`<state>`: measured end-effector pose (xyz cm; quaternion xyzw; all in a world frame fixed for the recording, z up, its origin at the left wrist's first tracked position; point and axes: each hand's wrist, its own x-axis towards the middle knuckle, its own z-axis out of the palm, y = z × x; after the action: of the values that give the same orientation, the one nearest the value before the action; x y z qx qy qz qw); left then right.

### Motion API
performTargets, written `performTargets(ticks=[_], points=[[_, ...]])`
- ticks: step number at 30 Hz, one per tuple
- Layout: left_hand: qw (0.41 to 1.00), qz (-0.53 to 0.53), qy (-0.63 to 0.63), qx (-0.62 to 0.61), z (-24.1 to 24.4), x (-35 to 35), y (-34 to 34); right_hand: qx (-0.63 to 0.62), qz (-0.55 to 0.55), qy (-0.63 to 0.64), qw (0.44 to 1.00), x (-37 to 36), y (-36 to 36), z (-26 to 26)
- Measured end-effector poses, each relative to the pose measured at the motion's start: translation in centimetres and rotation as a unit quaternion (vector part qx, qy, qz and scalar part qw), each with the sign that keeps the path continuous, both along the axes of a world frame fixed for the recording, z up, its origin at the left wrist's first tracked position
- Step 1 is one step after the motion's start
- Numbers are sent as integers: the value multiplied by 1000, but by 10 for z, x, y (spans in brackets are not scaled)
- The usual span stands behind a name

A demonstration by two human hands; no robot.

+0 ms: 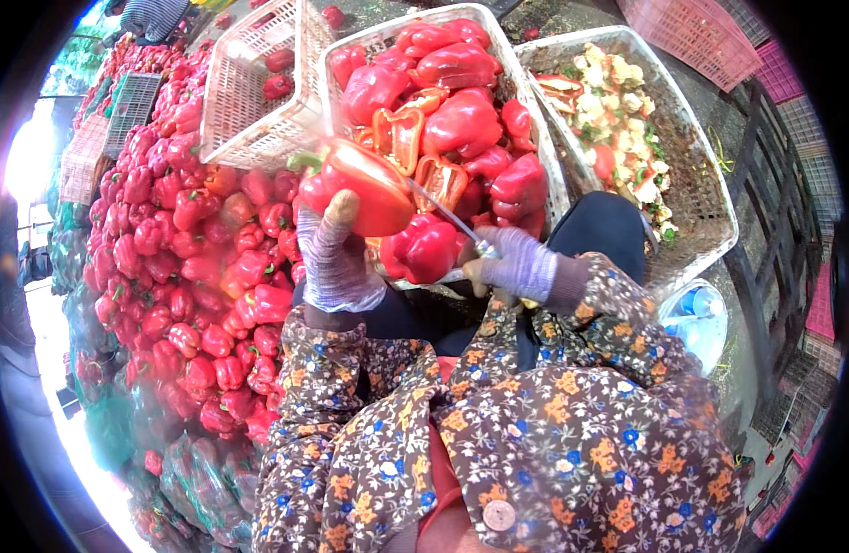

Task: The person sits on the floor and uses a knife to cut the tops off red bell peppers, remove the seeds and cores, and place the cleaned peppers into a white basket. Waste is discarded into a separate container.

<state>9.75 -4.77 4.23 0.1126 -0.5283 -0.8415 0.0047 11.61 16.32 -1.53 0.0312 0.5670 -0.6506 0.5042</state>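
My left hand (336,256), in a striped knit glove with stained fingertips, grips a red bell pepper (366,186) whose green stem points left. My right hand (518,263), gloved alike, is closed round a thin-bladed knife (459,220); its blade points up and left, its tip near the pepper's right side. Under both hands stands a white plastic crate (550,169) of red peppers, some whole and some cut open, with a cut pepper half (440,181) showing its hollow inside. To the right, another crate (716,173) holds pale pepper cores and seeds with green stems.
A large heap of red peppers (189,276) fills the left side. An upright white crate (248,90) with a few peppers stands beyond it. Filled net bags (203,484) lie lower left. A clear container with a bottle (697,304) stands at right, near dark slatted pallets (760,200).
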Motion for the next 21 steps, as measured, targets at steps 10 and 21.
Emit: performTargets(ticks=[10,21], points=[[956,-178,-111,203,-48,17,-5,184,53,615,764,-49,-10,46],[942,-152,-185,236,-75,23,-2,297,134,562,760,-55,-19,30]])
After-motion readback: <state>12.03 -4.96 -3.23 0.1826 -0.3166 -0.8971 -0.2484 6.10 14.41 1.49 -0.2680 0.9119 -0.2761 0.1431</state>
